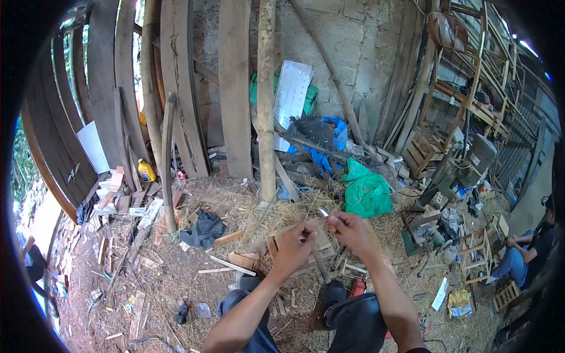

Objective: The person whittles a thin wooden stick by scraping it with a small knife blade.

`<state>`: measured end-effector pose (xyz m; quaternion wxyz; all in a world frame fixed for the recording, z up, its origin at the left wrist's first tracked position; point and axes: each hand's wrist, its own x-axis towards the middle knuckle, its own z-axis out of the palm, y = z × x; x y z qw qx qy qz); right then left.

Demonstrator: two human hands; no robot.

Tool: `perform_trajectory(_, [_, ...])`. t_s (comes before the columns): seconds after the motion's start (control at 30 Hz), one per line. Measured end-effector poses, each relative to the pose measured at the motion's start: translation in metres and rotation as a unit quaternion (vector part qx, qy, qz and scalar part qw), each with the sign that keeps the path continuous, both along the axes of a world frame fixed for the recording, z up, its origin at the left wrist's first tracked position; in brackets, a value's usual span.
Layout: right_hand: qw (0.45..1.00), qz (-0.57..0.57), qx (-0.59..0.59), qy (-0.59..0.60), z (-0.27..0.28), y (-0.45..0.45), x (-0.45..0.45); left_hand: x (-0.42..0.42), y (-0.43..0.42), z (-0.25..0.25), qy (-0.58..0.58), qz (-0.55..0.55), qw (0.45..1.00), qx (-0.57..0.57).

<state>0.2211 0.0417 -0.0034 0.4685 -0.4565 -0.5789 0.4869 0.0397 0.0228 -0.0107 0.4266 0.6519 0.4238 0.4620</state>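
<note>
My left hand point(297, 247) is held out in front of my knees, its fingers curled together; what they hold, if anything, is too small to make out. Close to its right, my right hand point(351, 234) pinches a small shiny object point(323, 212), light-coloured and pointed up to the left. The two hands are a short gap apart. Below and between them, a wooden handle point(321, 266) stands tilted near my right foot. Wooden boards point(276, 244) lie on the ground beneath the hands.
A wooden post point(266, 117) stands ahead, with a green bag point(368, 194) to its right. A black cloth point(204, 228) and a yellow bottle point(146, 170) lie left. Machinery point(450, 170) stands right. A seated person point(524, 253) is at the far right, another person point(29, 253) at the left edge.
</note>
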Motion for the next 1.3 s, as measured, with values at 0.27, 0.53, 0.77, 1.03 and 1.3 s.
perform_trajectory(0.27, [0.990,-0.018,0.096,-0.106,-0.007,-0.021,-0.035,-0.022,0.006,0.001,-0.059,0.049,0.994,0.073])
perform_trajectory(0.53, [0.996,-0.072,0.058,-0.019,-0.011,-0.008,-0.021,-0.042,0.013,0.007,-0.133,0.049,0.989,-0.034])
perform_trajectory(0.77, [0.951,-0.133,0.130,-0.246,-0.015,-0.007,-0.035,-0.027,0.043,-0.027,-0.152,0.066,0.986,0.011])
perform_trajectory(1.03, [0.958,-0.094,0.191,-0.192,-0.014,-0.007,-0.038,-0.020,0.022,0.003,-0.237,0.006,0.958,-0.158])
perform_trajectory(1.3, [0.882,-0.166,0.313,-0.311,-0.003,-0.014,-0.029,-0.024,0.013,0.018,-0.325,-0.092,0.910,-0.240])
